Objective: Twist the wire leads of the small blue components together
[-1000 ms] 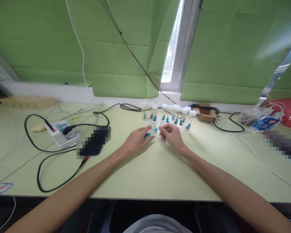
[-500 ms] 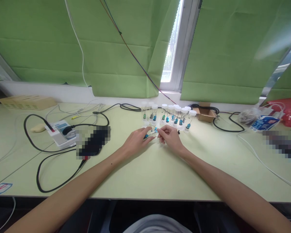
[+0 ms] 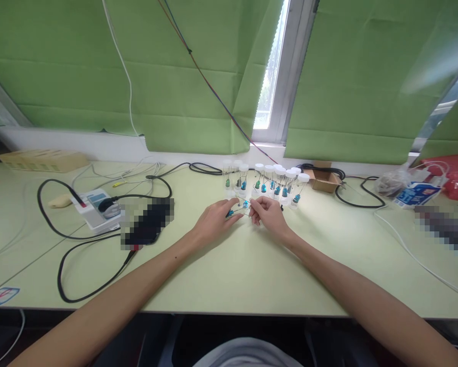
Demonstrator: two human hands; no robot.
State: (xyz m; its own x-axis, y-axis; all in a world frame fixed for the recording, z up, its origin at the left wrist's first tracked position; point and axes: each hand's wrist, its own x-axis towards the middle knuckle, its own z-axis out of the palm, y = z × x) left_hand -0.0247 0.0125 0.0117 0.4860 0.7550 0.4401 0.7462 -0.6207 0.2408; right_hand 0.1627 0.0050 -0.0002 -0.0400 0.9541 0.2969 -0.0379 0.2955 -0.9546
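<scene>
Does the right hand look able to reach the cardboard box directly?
Probably not directly: capped tubes stand between the right hand and the cardboard box; going around their right side looks possible.

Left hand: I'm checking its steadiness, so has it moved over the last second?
No, the left hand shows no clear shift any way; against the window frame, it lies in the same place as in both earlier pictures.
</scene>
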